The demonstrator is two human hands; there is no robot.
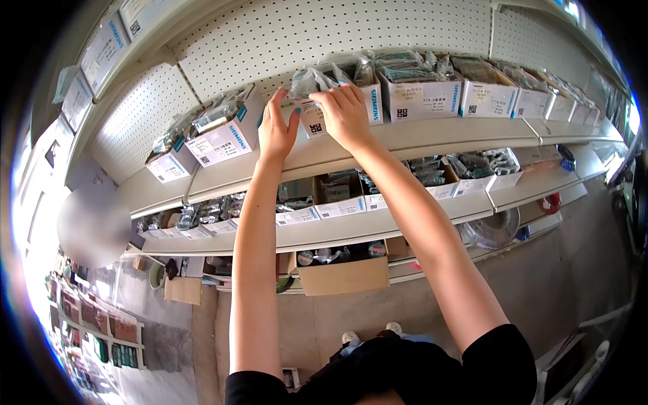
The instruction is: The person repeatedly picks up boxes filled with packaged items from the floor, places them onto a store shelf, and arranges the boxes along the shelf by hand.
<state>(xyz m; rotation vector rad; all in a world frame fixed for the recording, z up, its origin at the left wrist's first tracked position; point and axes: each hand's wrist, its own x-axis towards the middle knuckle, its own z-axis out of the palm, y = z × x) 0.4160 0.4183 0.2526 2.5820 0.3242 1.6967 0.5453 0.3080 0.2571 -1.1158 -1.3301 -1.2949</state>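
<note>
On the upper shelf, a white Siemens-marked box (375,104) holds clear plastic bags (305,82) that stick up over its rim. My right hand (345,118) reaches across the front of this box, its fingers bent onto the bags and closed on one plastic bag; what is inside that bag I cannot make out. Just left of the box is my left hand (277,131), its thumb and fingers apart and nothing visible in it. The left fingertips come close to the bags, and I cannot tell whether they touch.
More Siemens boxes (422,101) of bagged parts line the upper shelf (432,138) on the right, with another box (226,143) on the left. Boxes (339,206) fill the lower shelf. Beneath sits a brown carton (344,278). A pegboard (324,30) stands behind.
</note>
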